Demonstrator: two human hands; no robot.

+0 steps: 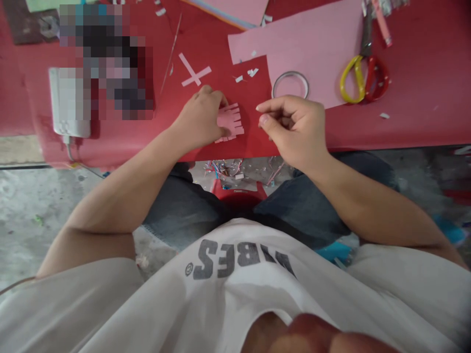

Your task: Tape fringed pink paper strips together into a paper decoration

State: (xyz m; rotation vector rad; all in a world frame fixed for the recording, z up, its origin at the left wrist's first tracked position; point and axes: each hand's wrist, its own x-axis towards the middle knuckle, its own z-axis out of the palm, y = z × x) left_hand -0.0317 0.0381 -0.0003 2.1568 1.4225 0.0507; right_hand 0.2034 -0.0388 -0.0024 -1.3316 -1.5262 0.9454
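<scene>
Fringed pink paper [232, 122] sits under my left hand [200, 117], whose fingers curl over it and pin it to the table, covering its upper edge. Only the cut strips show past my fingertips, so I can't make out the whole piece. My right hand [292, 130] hovers just beside it, partly closed, thumb and forefinger drawn close together; I can't tell whether they pinch anything.

Beyond that hand lie a ring of tape [290, 73] and a pink sheet [312, 49], and further right, yellow-and-red scissors [364, 73]. Small scraps [247, 73] lie between my hands, just above them. Past my left hand are crossed pink strips [193, 70] and a white plug-in box [68, 103], with a pixelated patch [105, 61] hiding whatever lies beyond it.

The table [423, 113] is covered in red, its edge just below my hands. Under it, past my jeans [184, 211], paper litter [224, 169] lies on a concrete floor [29, 211].
</scene>
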